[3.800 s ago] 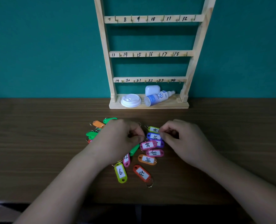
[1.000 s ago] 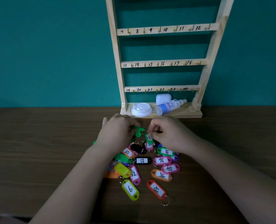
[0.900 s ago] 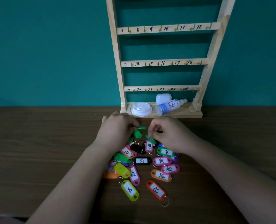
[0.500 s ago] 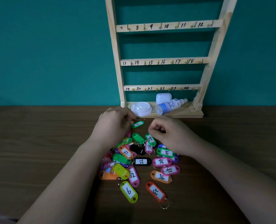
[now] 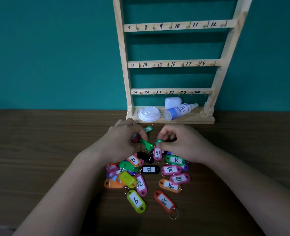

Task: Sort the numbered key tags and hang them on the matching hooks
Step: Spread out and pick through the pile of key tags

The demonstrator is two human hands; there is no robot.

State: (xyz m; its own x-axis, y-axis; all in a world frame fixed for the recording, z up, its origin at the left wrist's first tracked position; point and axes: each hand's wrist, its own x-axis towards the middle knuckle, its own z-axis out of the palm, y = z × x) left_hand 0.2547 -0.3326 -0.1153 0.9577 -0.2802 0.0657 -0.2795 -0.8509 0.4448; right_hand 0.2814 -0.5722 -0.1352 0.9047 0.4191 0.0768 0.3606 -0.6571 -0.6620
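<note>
Several coloured numbered key tags lie in a pile (image 5: 149, 169) on the wooden table, among them a yellow 6 (image 5: 135, 200), a red 23 (image 5: 164, 200) and a pink 16 (image 5: 157, 152). One green tag (image 5: 148, 129) lies apart, near the rack's base. My left hand (image 5: 122, 143) is at the pile's far edge, fingers curled round a dark red tag (image 5: 135, 137). My right hand (image 5: 181, 143) pinches a small green tag (image 5: 158, 142) just above the pink 16. The wooden hook rack (image 5: 175, 63) stands behind, rows marked 7–12, 13–18, 19–24, with bare hooks.
On the rack's base shelf (image 5: 205, 119) rest a white cup lid (image 5: 149, 114), a lying spray bottle (image 5: 180, 110) and a white case (image 5: 173, 102). A teal wall rises right behind the rack. Bare table (image 5: 38, 150) stretches left and right of the pile.
My left hand set a green tag apart near the rack and came back to the pile. My right fingers closed on a small green tag at the pile's top.
</note>
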